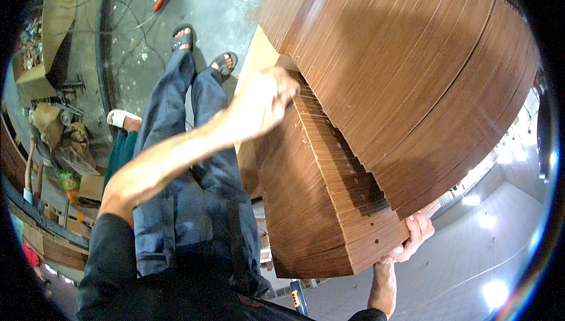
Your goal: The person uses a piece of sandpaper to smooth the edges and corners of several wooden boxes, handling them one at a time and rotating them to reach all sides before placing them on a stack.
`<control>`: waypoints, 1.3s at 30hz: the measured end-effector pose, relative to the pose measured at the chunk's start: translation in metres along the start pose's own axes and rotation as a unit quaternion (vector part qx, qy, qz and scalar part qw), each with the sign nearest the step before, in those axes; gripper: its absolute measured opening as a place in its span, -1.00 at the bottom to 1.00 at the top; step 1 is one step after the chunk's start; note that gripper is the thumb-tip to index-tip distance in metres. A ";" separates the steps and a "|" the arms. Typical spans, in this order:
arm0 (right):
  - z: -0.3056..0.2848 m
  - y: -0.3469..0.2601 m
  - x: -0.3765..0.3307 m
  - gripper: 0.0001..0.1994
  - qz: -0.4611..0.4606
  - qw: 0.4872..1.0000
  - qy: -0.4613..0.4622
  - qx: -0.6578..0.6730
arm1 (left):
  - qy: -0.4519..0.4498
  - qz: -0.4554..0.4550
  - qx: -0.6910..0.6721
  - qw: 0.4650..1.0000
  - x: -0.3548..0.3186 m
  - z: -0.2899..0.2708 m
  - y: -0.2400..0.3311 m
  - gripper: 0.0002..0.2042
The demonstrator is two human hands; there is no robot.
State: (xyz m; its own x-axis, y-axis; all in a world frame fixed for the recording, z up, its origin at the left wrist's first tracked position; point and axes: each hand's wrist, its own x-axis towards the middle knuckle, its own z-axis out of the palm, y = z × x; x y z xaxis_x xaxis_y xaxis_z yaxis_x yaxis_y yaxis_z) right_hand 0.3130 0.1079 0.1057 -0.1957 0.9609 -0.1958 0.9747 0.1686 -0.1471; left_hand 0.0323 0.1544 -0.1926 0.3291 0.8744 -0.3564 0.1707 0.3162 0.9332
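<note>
Large brown wood-grain boards (424, 80) with many parallel seams lie fanned over a lower wood-grain stack (300, 215). A dark, narrow gap runs between them, and small holes dot the lower stack near its right end. My right hand (415, 238) is closed round the lower right edge of the boards, its thumb underneath. My left hand (268, 100) is at the far left end of the gap, close to a pale tan surface (259, 56). Its fingers look curled but are smeared by motion, and what they hold, if anything, cannot be made out.
A red-handled tool (162, 0) lies on the grey floor (141, 32) with loose cables. Another person's white shoe (120, 117) shows beside my legs. Open cardboard boxes (38, 82) and crumpled packaging (73, 138) stand at the left. An orange-and-black tool (298, 298) is at the bottom.
</note>
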 end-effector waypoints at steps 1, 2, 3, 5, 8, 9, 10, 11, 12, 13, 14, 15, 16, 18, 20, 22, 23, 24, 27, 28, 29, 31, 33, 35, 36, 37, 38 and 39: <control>0.002 -0.003 -0.001 -0.36 0.003 1.000 0.004 -0.005 | -0.027 0.005 -0.016 0.999 -0.009 -0.006 0.018 -0.86; 0.000 -0.006 -0.001 -0.36 0.005 1.000 -0.001 -0.008 | 0.011 0.035 -0.066 0.997 -0.017 -0.008 0.036 -0.87; 0.000 -0.006 0.000 -0.36 0.002 1.000 -0.002 -0.010 | 0.003 0.055 -0.060 0.997 -0.022 -0.012 0.049 -0.87; 0.001 -0.006 0.001 -0.37 0.000 1.000 -0.003 -0.016 | -0.007 0.067 -0.046 0.997 -0.026 -0.015 0.058 -0.87; 0.003 -0.009 0.008 -0.37 -0.006 1.000 -0.004 -0.011 | -0.014 0.000 0.010 1.000 -0.015 -0.020 0.042 -0.89; 0.003 -0.009 0.008 -0.37 -0.007 1.000 0.001 -0.004 | 0.005 -0.020 0.006 1.000 -0.008 -0.019 0.026 -0.89; 0.003 -0.008 0.008 -0.37 -0.007 1.000 0.002 -0.007 | 0.024 -0.036 0.004 0.999 0.001 -0.017 0.019 -0.89; 0.003 -0.008 0.007 -0.37 -0.007 1.000 0.002 -0.010 | 0.039 -0.028 -0.035 0.998 -0.001 -0.010 0.018 -0.90; 0.003 -0.008 0.008 -0.37 -0.008 1.000 0.001 -0.013 | 0.043 -0.008 0.018 0.999 -0.005 -0.007 0.017 -0.90; 0.003 -0.008 0.006 -0.37 -0.008 1.000 0.001 -0.011 | 0.025 0.004 0.025 0.999 -0.006 -0.008 0.029 -0.89; 0.005 -0.008 0.007 -0.37 -0.009 1.000 -0.001 -0.009 | 0.007 0.017 0.032 0.999 -0.008 -0.008 0.038 -0.88; 0.004 -0.010 0.009 -0.38 -0.013 1.000 0.000 -0.007 | -0.001 0.037 0.009 0.999 -0.016 -0.007 0.050 -0.86; 0.006 -0.010 0.009 -0.38 -0.017 1.000 0.004 -0.009 | -0.005 0.063 -0.008 0.998 -0.024 -0.009 0.065 -0.85; 0.005 -0.010 0.009 -0.39 -0.024 1.000 0.011 -0.014 | -0.037 0.081 -0.058 0.994 -0.039 -0.021 0.100 -0.83; 0.006 -0.011 0.011 -0.39 -0.025 1.000 0.009 -0.015 | -0.025 0.084 -0.097 0.991 -0.049 -0.021 0.107 -0.82; 0.006 -0.013 0.013 -0.40 -0.026 1.000 0.006 -0.011 | -0.017 0.073 -0.013 0.997 -0.042 -0.022 0.094 -0.82; 0.005 -0.015 0.015 -0.40 -0.025 1.000 0.004 -0.007 | 0.013 0.049 -0.022 0.998 -0.033 -0.016 0.080 -0.84; 0.006 -0.015 0.016 -0.40 -0.027 1.000 0.005 -0.002 | 0.084 0.090 -0.025 0.992 -0.019 -0.011 0.074 -0.82; 0.008 -0.009 0.013 -0.40 -0.034 0.999 0.007 -0.006 | 0.011 0.066 0.013 0.998 -0.027 -0.009 0.084 -0.86; 0.008 -0.008 0.013 -0.41 -0.031 0.999 0.005 -0.007 | -0.024 0.056 0.023 0.998 -0.031 -0.015 0.099 -0.82; 0.007 -0.008 0.012 -0.41 -0.029 1.000 0.004 -0.007 | -0.066 0.072 0.042 0.994 -0.042 -0.020 0.117 -0.75; 0.007 -0.011 0.012 -0.40 -0.030 0.999 0.011 -0.007 | -0.031 0.132 -0.052 0.989 -0.059 -0.023 0.149 -0.63; 0.006 -0.012 0.014 -0.42 -0.038 0.999 0.009 -0.001 | -0.038 0.149 -0.097 0.983 -0.082 -0.025 0.179 -0.61; 0.005 -0.012 0.018 -0.45 -0.040 0.999 -0.008 0.000 | -0.038 0.156 -0.110 0.981 -0.081 -0.030 0.183 -0.64; 0.004 -0.011 0.018 -0.45 -0.040 0.999 -0.010 0.005 | -0.031 0.160 -0.079 0.983 -0.073 -0.037 0.176 -0.67; 0.005 -0.011 0.018 -0.45 -0.036 0.999 -0.007 0.007 | -0.027 0.170 -0.047 0.984 -0.061 -0.044 0.167 -0.69; 0.006 -0.013 0.018 -0.45 -0.036 0.999 -0.001 0.010 | 0.000 0.081 -0.011 0.997 -0.054 -0.037 0.143 -0.78; 0.007 -0.011 0.016 -0.45 -0.039 0.999 -0.001 0.008 | 0.006 0.001 0.026 1.000 -0.042 -0.035 0.124 -0.84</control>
State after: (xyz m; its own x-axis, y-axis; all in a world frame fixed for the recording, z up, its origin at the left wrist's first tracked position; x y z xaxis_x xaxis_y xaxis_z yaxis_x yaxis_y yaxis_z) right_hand 0.2984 0.1203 0.0975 -0.2715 0.9444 -0.1854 0.9544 0.2394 -0.1783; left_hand 0.0066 0.1698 -0.0607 0.3187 0.8793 -0.3539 0.2178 0.2954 0.9302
